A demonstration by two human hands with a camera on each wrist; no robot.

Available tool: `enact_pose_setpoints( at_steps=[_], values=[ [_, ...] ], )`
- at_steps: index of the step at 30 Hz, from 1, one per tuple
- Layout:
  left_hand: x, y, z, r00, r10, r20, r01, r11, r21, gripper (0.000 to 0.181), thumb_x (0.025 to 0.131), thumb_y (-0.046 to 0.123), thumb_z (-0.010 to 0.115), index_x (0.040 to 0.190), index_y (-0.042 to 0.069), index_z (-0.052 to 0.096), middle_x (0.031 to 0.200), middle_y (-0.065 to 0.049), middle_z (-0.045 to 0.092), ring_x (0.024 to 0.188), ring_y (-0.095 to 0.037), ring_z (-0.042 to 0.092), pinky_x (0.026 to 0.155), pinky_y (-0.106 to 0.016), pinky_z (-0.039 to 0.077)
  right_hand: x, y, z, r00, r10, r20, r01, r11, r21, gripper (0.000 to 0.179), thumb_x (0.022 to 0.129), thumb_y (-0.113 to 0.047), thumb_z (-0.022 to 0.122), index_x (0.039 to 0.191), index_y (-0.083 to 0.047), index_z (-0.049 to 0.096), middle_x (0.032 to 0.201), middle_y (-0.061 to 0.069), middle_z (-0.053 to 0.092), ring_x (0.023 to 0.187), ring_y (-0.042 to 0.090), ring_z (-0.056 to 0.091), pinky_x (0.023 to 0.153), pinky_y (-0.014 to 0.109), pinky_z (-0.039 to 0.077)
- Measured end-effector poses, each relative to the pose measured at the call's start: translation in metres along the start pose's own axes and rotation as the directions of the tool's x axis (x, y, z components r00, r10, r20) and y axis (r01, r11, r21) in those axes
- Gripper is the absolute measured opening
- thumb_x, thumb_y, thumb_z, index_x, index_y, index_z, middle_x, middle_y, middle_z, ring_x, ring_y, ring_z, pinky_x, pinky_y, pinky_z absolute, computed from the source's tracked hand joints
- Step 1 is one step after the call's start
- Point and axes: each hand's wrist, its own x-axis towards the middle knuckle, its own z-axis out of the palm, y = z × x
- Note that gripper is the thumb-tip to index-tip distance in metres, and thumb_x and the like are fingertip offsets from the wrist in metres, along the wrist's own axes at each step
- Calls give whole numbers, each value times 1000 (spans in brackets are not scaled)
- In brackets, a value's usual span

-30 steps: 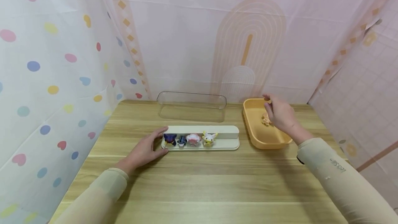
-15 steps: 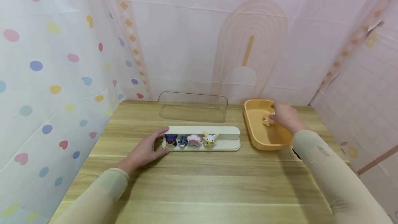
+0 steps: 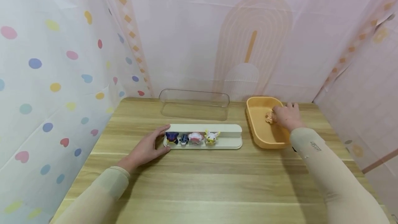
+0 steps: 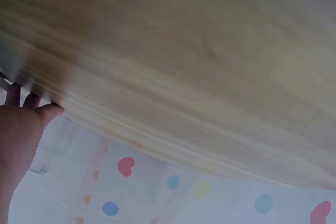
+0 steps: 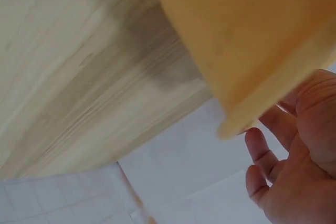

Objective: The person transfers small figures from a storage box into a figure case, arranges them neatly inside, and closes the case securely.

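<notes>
At the left end of a long cream display base [image 3: 225, 142], my left hand [image 3: 147, 150] holds it between the thumb at the front edge and fingers at the back. A row of small toy figurines stands on the base: a dark purple one [image 3: 172, 138], a small blue-grey one [image 3: 184, 139], a pink-and-white one [image 3: 195, 138] and a yellow-and-white one [image 3: 211, 137]. My right hand [image 3: 288, 116] reaches over the right side of an orange tray [image 3: 261, 137]. Its thumb and index finger are right at a small orange figurine [image 3: 269, 117]; I cannot tell whether they grip it.
A clear plastic cover [image 3: 194, 110] lies behind the base, near the back curtain. The wooden table [image 3: 199, 182] extends in front of the base. Patterned curtains [image 3: 186, 37] enclose the back and sides.
My right hand has come down into the orange tray, its fingers reaching the orange figurine. My left hand has kept its place on the base. The head view has shifted slightly.
</notes>
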Motion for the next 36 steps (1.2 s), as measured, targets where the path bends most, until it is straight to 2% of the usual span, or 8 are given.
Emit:
enact_pose_setpoints(
  at_steps=[5, 10, 15, 19, 22, 27, 32, 36],
  values=[
    [-1, -1, 1, 1000, 5, -5, -5, 1000, -3, 88, 93, 27, 86, 166, 25, 37, 150, -26, 62, 140, -45, 60, 121, -65, 42, -4, 2, 2, 999, -34, -21, 34, 999, -33, 49, 94, -11, 77, 141, -3, 65, 127, 29, 74, 124, 54, 53, 110, 71, 29],
    [-1, -2, -1, 1000, 11, -9, -11, 1000, 2, 89, 93, 28, 86, 166, 25, 37, 150, -26, 62, 139, -45, 61, 120, -65, 42, -8, 3, 4, 995, -85, -44, 85, 996, -1, 59, 81, -24, 93, 131, -3, 71, 127, 24, 75, 120, 52, 53, 109, 72, 28],
    [-3, -3, -2, 1000, -5, -1, 5, 1000, 9, 90, 92, 29, 87, 166, 25, 36, 151, -26, 61, 140, -45, 60, 121, -65, 42, -8, 3, 10, 984, -155, -93, 155, 988, -7, 66, 80, -29, 94, 135, -6, 69, 137, 23, 70, 129, 51, 51, 112, 71, 29],
    [-3, -4, -3, 1000, -16, 11, 16, 1000, 6, 90, 92, 30, 86, 167, 26, 35, 152, -25, 60, 141, -44, 59, 122, -64, 42, -6, 2, 15, 973, -197, -120, 194, 980, -33, 61, 81, -23, 93, 135, -8, 68, 130, 20, 75, 127, 47, 55, 114, 70, 30],
    [-4, -5, -3, 1000, -20, 11, 20, 1000, 4, 91, 92, 30, 87, 167, 27, 35, 152, -25, 61, 141, -44, 59, 121, -64, 42, -4, 0, 14, 972, -198, -123, 199, 980, -10, 54, 84, -20, 90, 132, -7, 69, 123, 20, 77, 124, 46, 57, 113, 70, 30],
    [-4, -5, -2, 1000, -14, 6, 14, 1000, 0, 91, 92, 28, 87, 167, 27, 35, 152, -26, 60, 141, -44, 60, 121, -65, 42, -1, -8, 11, 982, -174, -74, 179, 981, 77, 53, 88, -35, 86, 127, -4, 68, 119, 21, 77, 125, 49, 60, 115, 68, 31],
    [-3, -5, -2, 1000, -14, 8, 14, 1000, 3, 90, 93, 28, 86, 167, 26, 35, 152, -25, 60, 141, -44, 59, 121, -65, 42, 3, -16, 12, 977, -207, -49, 212, 964, 159, 46, 89, -13, 84, 128, -2, 63, 118, 24, 74, 120, 48, 65, 113, 66, 44],
    [-1, -5, -2, 1000, -21, 16, 21, 1000, 3, 89, 93, 28, 85, 167, 26, 35, 152, -25, 60, 142, -44, 59, 121, -65, 42, 5, -18, 17, 973, -221, -69, 230, 957, 178, 62, 84, -3, 87, 139, 0, 57, 130, 31, 67, 121, 49, 65, 104, 61, 54]
  ],
)
